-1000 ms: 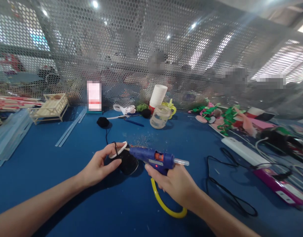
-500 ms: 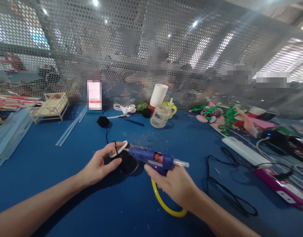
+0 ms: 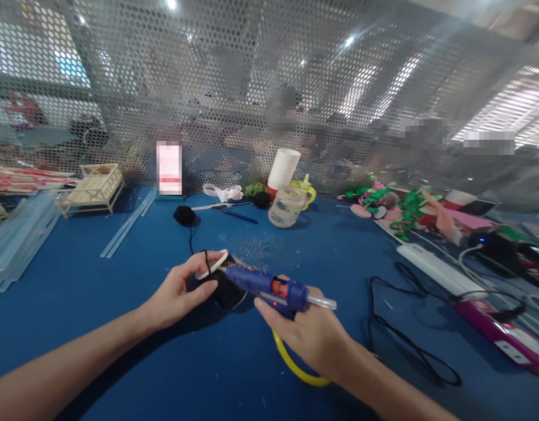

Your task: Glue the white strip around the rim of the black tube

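Observation:
My left hand (image 3: 187,289) pinches a black-covered cup (image 3: 229,292) by its white rim, thumb on the outside and fingers around the edge. The cup lies tilted, and its far side is partly hidden. A strand of black yarn runs from the rim to a black yarn ball (image 3: 184,215) on the table. My right hand (image 3: 315,330) is closed around a blue hot glue gun (image 3: 256,280), a clear glue stick poking from its back and a red light lit. The gun's nozzle is at the cup's rim. Under the right hand curves a yellow tube (image 3: 296,368).
A clear jar (image 3: 285,207) stands beyond the gun, before stacked paper cups (image 3: 285,166). Rightward lie a black cable (image 3: 410,339) and a purple-white power strip (image 3: 497,333). At left are a small bamboo bed frame (image 3: 92,190) and translucent strips (image 3: 24,240). Perforated mesh backs the table.
My right hand has tilted the glue gun slightly and shifted it a little to the left, nozzle still at the cup's rim. The left hand and cup have hardly moved.

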